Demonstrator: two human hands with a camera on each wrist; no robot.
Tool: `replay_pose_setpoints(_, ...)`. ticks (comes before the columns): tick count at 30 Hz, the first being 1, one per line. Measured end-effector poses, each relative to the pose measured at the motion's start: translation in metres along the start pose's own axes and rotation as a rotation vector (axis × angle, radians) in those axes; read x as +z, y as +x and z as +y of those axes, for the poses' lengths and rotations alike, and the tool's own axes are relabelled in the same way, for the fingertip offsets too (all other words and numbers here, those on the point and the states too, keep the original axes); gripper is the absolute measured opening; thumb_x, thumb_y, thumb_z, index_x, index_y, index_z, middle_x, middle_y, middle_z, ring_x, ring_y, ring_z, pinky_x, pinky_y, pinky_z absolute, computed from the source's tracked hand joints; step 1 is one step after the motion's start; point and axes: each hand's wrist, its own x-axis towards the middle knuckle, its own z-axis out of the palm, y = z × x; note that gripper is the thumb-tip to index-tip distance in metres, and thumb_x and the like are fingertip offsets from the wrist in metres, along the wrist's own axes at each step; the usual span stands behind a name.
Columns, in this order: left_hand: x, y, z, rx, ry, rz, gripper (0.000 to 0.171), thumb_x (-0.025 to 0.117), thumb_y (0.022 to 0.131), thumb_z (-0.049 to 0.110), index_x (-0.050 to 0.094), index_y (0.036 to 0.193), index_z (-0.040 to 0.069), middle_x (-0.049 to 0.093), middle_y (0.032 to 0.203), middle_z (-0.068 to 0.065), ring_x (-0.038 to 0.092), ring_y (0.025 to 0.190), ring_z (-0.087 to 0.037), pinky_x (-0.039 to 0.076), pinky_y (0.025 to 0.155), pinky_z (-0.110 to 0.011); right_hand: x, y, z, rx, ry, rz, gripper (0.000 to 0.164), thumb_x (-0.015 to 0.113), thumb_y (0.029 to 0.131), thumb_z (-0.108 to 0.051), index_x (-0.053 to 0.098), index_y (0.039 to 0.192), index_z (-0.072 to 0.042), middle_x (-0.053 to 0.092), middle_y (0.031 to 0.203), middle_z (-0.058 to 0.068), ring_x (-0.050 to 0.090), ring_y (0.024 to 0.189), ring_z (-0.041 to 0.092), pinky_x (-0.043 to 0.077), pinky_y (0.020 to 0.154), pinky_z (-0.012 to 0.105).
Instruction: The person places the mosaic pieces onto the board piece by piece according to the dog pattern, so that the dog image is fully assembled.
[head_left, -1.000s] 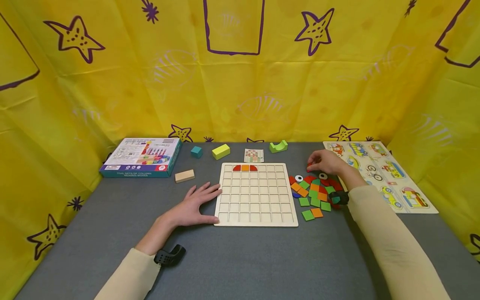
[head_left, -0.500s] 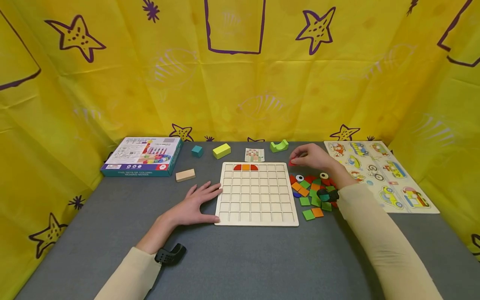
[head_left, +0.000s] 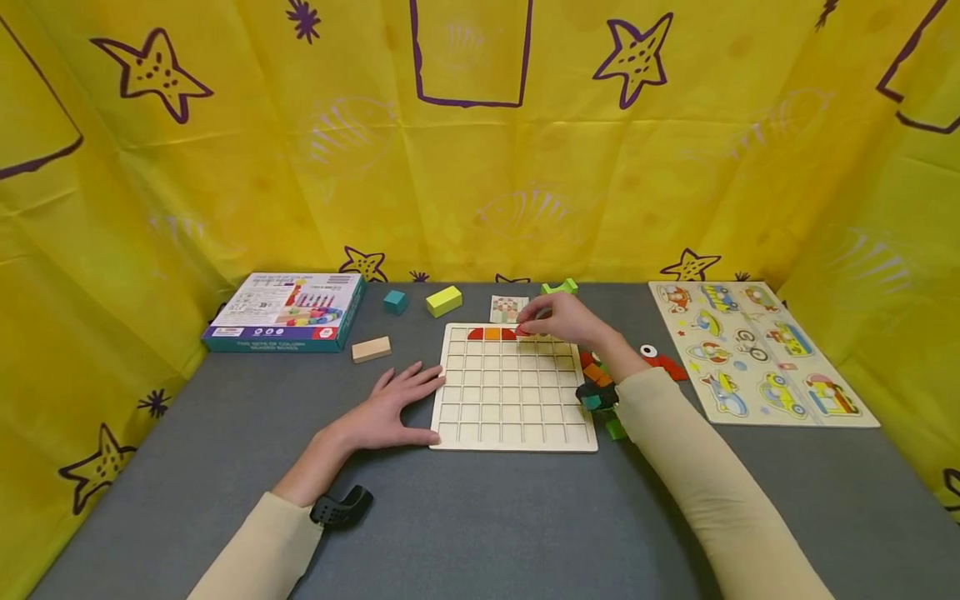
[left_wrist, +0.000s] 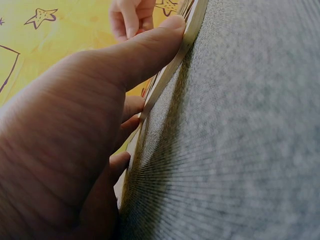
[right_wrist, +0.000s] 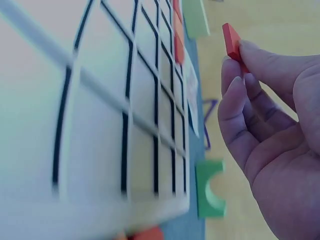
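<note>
A pale wooden grid board point(head_left: 510, 408) lies on the grey table. Its top row holds a red tile point(head_left: 476, 334), an orange square tile point(head_left: 492, 334) and another red tile point(head_left: 508, 334). My left hand point(head_left: 384, 415) rests at the board's left edge, fingers spread and thumb touching the near corner. Over the top row, just right of the set tiles, my right hand point(head_left: 558, 321) pinches a small red tile point(right_wrist: 231, 42) between thumb and fingertips. In the right wrist view the tile is held above the board, its outer end showing. A small pattern card point(head_left: 504, 309) lies just behind the board.
Right of the board, loose coloured tiles point(head_left: 597, 375) are partly hidden under my right forearm. A vehicle puzzle board point(head_left: 750, 383) lies at the right. Behind are a green arched block point(head_left: 562, 286), a yellow block point(head_left: 444, 302) and a teal cube point(head_left: 395, 302); a box point(head_left: 281, 312) stands left.
My right hand has carried the red tile leftward from beside the loose pile to over the board's top row. My left hand has stayed at the board's edge.
</note>
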Motion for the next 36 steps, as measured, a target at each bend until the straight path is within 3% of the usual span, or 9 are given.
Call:
replay_pose_setpoints(7,-0.001,0.003,0.000,0.002,0.004,-0.006,0.096,0.074,0.084,0.060,0.034,0.159,0.017,0.024,0.166,0.000,0.006,0.153,-0.032,-0.004,0.115,-0.064,0.022,0.023,-0.013,-0.071,-0.059,-0.027,0.011,0.073,0.094,-0.011,0.074,0.104,-0.005,0.070,0.103,0.006,0.062,0.092,0.025,0.051,0.078,0.034)
replay_pose_setpoints(15,-0.002,0.003,-0.002,0.013,0.006,-0.004,0.095,0.073,0.085,0.060,0.034,0.159,0.017,0.024,0.166,0.000,0.006,0.153,-0.033,-0.004,0.115,-0.065,0.044,0.043,-0.026,-0.101,-0.124,-0.060,0.012,0.071,0.095,-0.011,0.074,0.104,-0.003,0.069,0.098,0.005,0.058,0.089,0.023,0.049,0.077,0.032)
replay_pose_setpoints(25,-0.002,0.003,-0.002,0.020,-0.004,-0.002,0.094,0.075,0.085,0.058,0.035,0.159,0.016,0.024,0.166,-0.002,0.007,0.153,-0.034,-0.004,0.114,-0.066,0.062,0.054,-0.032,-0.070,-0.130,-0.079,0.008,0.072,0.095,-0.010,0.074,0.101,-0.006,0.069,0.093,0.003,0.057,0.087,0.020,0.047,0.076,0.028)
replay_pose_setpoints(36,-0.001,0.002,-0.003,0.021,0.003,-0.002,0.094,0.075,0.085,0.058,0.035,0.159,0.016,0.024,0.166,-0.001,0.007,0.153,-0.032,-0.004,0.115,-0.065,0.079,0.062,-0.037,-0.114,-0.219,-0.103,0.005,0.072,0.095,-0.013,0.074,0.098,-0.010,0.068,0.090,-0.001,0.058,0.084,0.017,0.046,0.078,0.029)
